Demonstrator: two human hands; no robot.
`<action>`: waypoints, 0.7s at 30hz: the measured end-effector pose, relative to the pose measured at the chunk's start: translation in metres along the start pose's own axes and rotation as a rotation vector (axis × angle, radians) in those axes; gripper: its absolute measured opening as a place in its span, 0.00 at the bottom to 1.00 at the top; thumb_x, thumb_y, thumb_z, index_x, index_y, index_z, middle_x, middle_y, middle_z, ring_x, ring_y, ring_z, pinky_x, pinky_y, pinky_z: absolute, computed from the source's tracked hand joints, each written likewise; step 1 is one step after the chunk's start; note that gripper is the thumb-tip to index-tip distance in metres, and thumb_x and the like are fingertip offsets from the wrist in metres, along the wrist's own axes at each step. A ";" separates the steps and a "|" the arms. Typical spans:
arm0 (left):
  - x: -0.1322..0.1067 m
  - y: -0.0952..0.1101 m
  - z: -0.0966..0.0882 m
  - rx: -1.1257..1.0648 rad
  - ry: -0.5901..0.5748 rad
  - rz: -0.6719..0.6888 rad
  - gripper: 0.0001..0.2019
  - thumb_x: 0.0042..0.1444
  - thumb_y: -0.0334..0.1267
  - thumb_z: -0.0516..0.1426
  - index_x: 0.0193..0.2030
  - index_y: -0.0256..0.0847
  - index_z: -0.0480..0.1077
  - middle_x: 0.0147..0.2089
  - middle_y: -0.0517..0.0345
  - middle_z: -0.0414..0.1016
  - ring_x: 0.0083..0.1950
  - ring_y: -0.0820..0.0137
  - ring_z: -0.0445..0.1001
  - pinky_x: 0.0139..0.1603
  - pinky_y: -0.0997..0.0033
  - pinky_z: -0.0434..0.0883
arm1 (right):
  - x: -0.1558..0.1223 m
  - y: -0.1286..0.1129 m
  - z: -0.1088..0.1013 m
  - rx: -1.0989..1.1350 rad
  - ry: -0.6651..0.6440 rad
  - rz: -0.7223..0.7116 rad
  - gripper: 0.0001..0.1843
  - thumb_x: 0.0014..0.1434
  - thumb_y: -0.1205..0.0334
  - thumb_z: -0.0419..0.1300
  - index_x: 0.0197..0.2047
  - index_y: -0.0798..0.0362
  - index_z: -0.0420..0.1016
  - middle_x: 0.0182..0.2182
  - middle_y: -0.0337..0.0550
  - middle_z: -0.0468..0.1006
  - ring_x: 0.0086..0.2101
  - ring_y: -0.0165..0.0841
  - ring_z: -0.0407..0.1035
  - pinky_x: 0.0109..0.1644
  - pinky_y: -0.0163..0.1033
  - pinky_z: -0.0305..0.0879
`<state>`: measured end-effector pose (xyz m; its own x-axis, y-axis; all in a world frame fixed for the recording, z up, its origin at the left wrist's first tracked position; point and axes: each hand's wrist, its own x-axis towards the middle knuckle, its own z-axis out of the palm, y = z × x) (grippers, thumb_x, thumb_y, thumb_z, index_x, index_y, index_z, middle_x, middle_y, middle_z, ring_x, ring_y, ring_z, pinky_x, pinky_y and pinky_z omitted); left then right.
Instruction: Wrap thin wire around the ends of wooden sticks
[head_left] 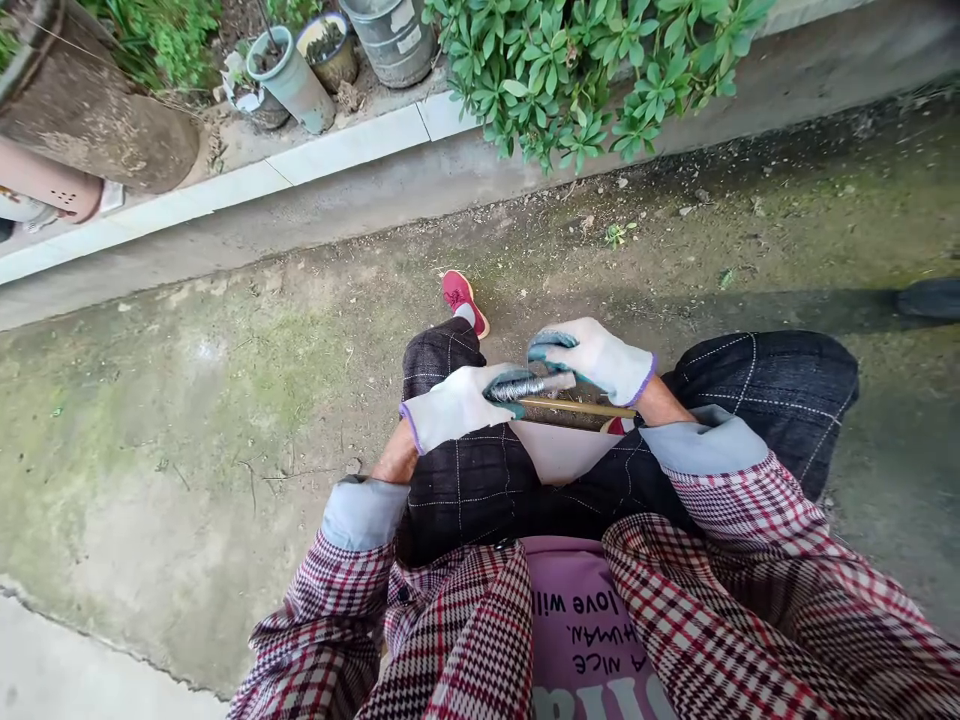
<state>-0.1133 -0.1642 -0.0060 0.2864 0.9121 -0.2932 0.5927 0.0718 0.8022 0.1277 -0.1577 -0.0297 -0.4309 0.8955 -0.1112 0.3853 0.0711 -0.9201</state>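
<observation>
At the bottom of the frame, checked sleeves (757, 500) with turned-back grey cuffs reached over a purple shirt (574, 600) and dark trousers (457, 470) toward the centre, where both hands wore white gloves with blue-green palms. The left hand (461, 408), just left of centre, had its fingers closed around a wire-wound rod (521, 388), whose pale end pointed right. A thin stick (577, 407) ran just below the rod, out from beside the same fingers; whether they gripped it too could not be told. The right hand (600, 358) was just above and right of the rod, fingers curled close together; whether they pinched anything could not be told. The step in hand looked like working the rod close beside the stick, and the next move seemed to call for a firm left hold and careful right fingertips. A pale flat piece (566, 455) showed below the stick, between the legs. Past a red shoe (459, 290) spread a stained concrete floor (225, 400), greenish in patches and strewn with grit toward the upper right. Beyond it, a low wall with a white tiled edge (352, 148) slanted across the top, bearing old pots and a bucket (394, 45) at upper left and a leafy shrub (570, 75) at top centre.
</observation>
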 end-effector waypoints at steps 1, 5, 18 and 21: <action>-0.004 0.003 -0.001 -0.010 -0.010 0.019 0.15 0.53 0.40 0.66 0.47 0.42 0.77 0.39 0.50 0.76 0.46 0.56 0.78 0.38 0.65 0.72 | 0.001 0.002 0.003 0.053 0.019 0.030 0.10 0.57 0.58 0.61 0.31 0.53 0.81 0.27 0.41 0.81 0.27 0.33 0.71 0.32 0.37 0.63; -0.011 0.008 -0.004 -0.096 0.027 0.114 0.23 0.48 0.39 0.67 0.52 0.36 0.76 0.46 0.53 0.79 0.45 0.64 0.76 0.47 0.68 0.73 | 0.003 0.004 0.019 0.068 0.000 0.189 0.14 0.61 0.55 0.58 0.35 0.54 0.82 0.24 0.40 0.79 0.22 0.31 0.68 0.28 0.35 0.61; -0.015 0.006 0.019 0.762 -0.208 0.204 0.17 0.64 0.39 0.57 0.58 0.47 0.75 0.47 0.52 0.82 0.47 0.61 0.81 0.49 0.66 0.74 | -0.056 -0.032 0.033 -0.497 -0.122 0.115 0.14 0.68 0.62 0.58 0.51 0.49 0.84 0.49 0.46 0.86 0.47 0.40 0.79 0.52 0.40 0.69; -0.027 0.019 0.031 0.854 -0.371 0.299 0.16 0.64 0.39 0.56 0.57 0.46 0.75 0.46 0.50 0.81 0.45 0.58 0.82 0.44 0.65 0.75 | -0.076 -0.045 0.030 -0.576 -0.115 0.125 0.13 0.69 0.62 0.58 0.50 0.51 0.84 0.46 0.47 0.86 0.46 0.40 0.80 0.52 0.40 0.69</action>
<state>-0.0868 -0.1999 0.0010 0.6457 0.6499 -0.4009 0.7609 -0.5919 0.2661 0.1185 -0.2425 0.0084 -0.4270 0.8613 -0.2755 0.8051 0.2234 -0.5495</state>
